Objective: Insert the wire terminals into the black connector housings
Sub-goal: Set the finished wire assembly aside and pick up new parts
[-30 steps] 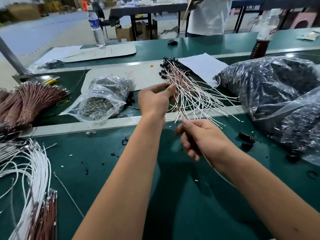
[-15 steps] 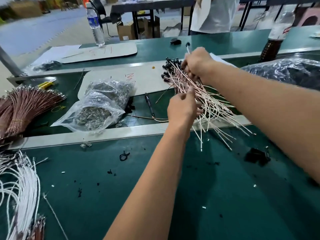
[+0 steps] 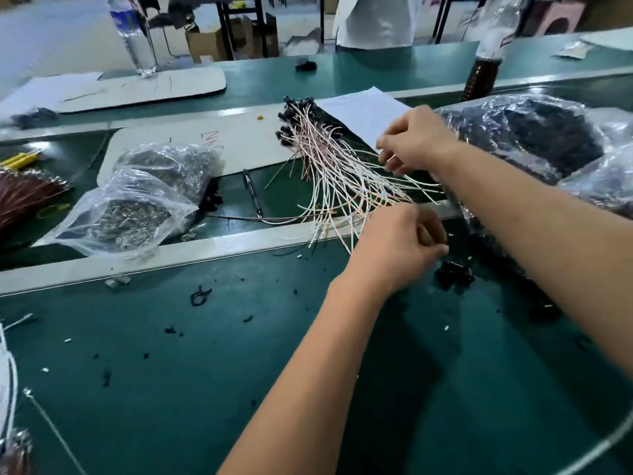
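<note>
A fan of white and pink wires [image 3: 337, 173] lies across the inner belt. The black connector housings [image 3: 294, 111] on their far ends point away from me. My right hand [image 3: 416, 140] hovers over the right side of the fan, its fingers loosely curled and its fingertips at the wires, with nothing gripped. Over the wires' near tips, at the metal rail, my left hand [image 3: 399, 246] has its fingers curled and its thumb against them; I see nothing in it. A few loose black housings [image 3: 454, 274] lie on the green mat just right of that hand.
Two clear bags of metal terminals [image 3: 133, 204] sit left of the wires, with a pen [image 3: 252, 193] between. Big bags of black parts [image 3: 534, 138] fill the right. Brown wire bundles [image 3: 20, 197] and white wires [image 3: 8, 389] lie far left. A person stands behind the far table.
My right hand has left the housing end of the pile and drawn back right over the wire tails. My left hand has shifted right along the rail toward the loose housings.
</note>
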